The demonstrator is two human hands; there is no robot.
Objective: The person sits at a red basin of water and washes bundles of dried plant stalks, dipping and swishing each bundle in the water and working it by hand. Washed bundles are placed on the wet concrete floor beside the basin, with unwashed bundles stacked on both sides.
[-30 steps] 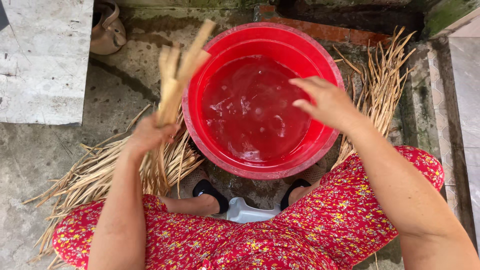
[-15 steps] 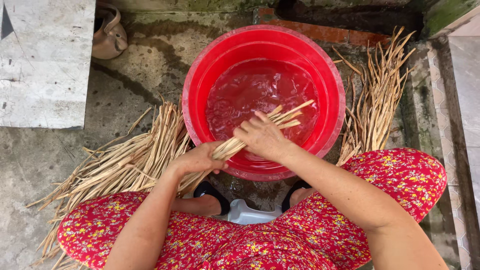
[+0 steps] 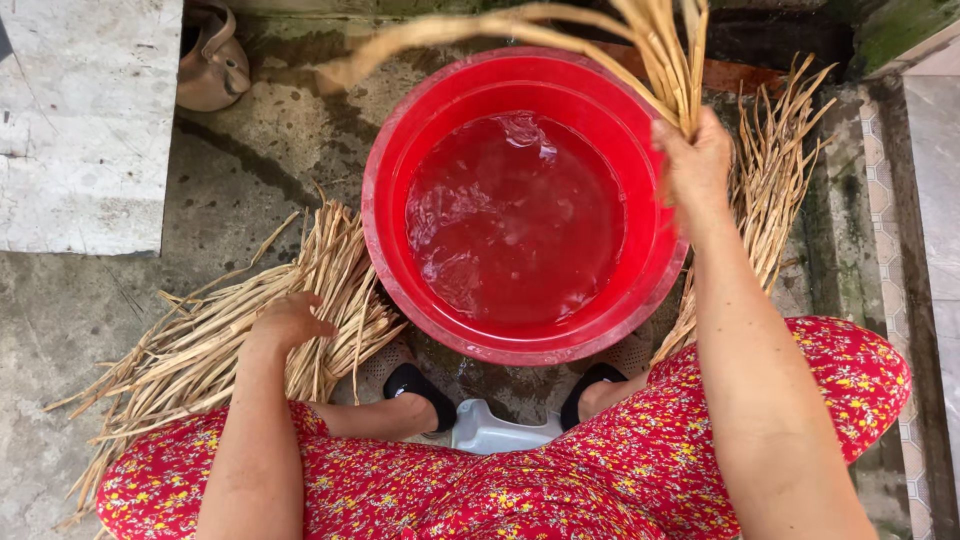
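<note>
Straw [image 3: 640,50] in a wet, tan bunch is gripped in the right hand [image 3: 695,165], whose fingers are closed tight around the stalks just above the far right rim of the red basin [image 3: 385,160]. The stalks fan upward past the top of the view, and one long limp strand curves away to the left over the basin. The left hand [image 3: 285,322] rests on the dry straw pile [image 3: 200,350] at the left of the basin, fingers curled loosely down into the stalks; whether they grip any cannot be told. A second heap of straw [image 3: 775,170] lies right of the basin, behind the raised hand. The basin holds rippling water and stands on damp, stained concrete ground [image 3: 260,170] between the person's feet, which wear dark sandals [image 3: 420,385]. A red flowered garment [image 3: 600,470] covers the knees. A pale stone slab [image 3: 85,120] lies at the upper left, with a brown clay pot [image 3: 210,60] beside it. Patterned tiles [image 3: 890,200] edge the right side.
</note>
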